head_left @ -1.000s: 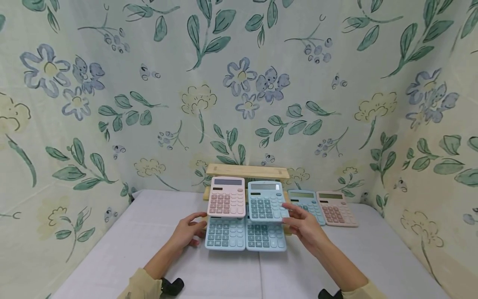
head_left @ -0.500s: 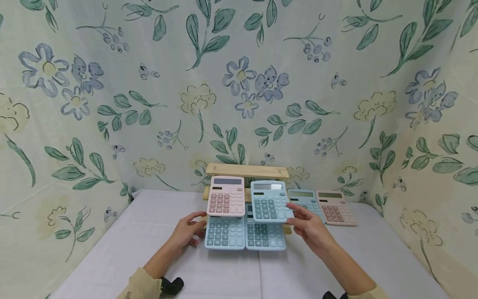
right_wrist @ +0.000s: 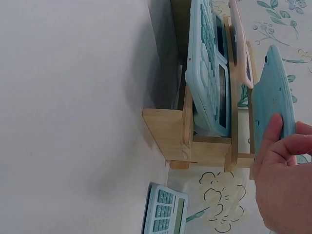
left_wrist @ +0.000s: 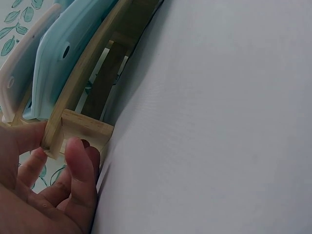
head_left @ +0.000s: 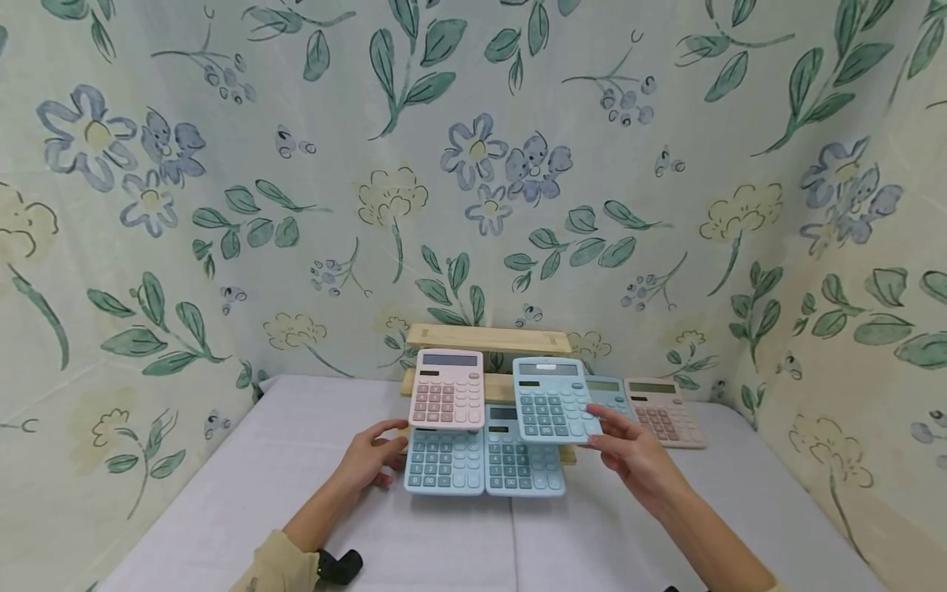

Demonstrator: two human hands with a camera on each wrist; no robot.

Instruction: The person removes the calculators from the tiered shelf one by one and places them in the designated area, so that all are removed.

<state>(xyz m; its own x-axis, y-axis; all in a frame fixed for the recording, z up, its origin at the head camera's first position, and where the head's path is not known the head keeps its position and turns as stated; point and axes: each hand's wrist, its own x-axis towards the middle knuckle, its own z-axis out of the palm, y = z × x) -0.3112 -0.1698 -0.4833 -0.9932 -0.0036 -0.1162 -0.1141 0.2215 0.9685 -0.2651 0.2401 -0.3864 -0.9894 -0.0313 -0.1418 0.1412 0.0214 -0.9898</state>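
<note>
My right hand (head_left: 636, 456) pinches a light blue calculator (head_left: 551, 395) by its lower right edge, thumb on the key side. In the right wrist view that calculator (right_wrist: 273, 95) stands off the wooden rack (right_wrist: 168, 131), with its back showing. At the rack's left end, my left hand (head_left: 362, 460) grips the wood; in the left wrist view its fingers and thumb lie about the end of the rack's rail (left_wrist: 56, 134). A pink calculator (head_left: 447, 390) rests on the upper tier. Below sit two blue calculators, one left (head_left: 445, 464) and one right (head_left: 518, 464), both partly covered.
Right of the rack, another blue calculator (head_left: 608, 388) and a pink calculator (head_left: 666, 413) lean near the back. The blue one is partly hidden by the held calculator. A white cloth (head_left: 444, 543) covers the table, and a flowered curtain (head_left: 333, 164) hangs behind.
My right hand has moved right with the blue calculator, away from the pink one on the upper tier. More of the lower right calculator shows. My left hand has stayed in place.
</note>
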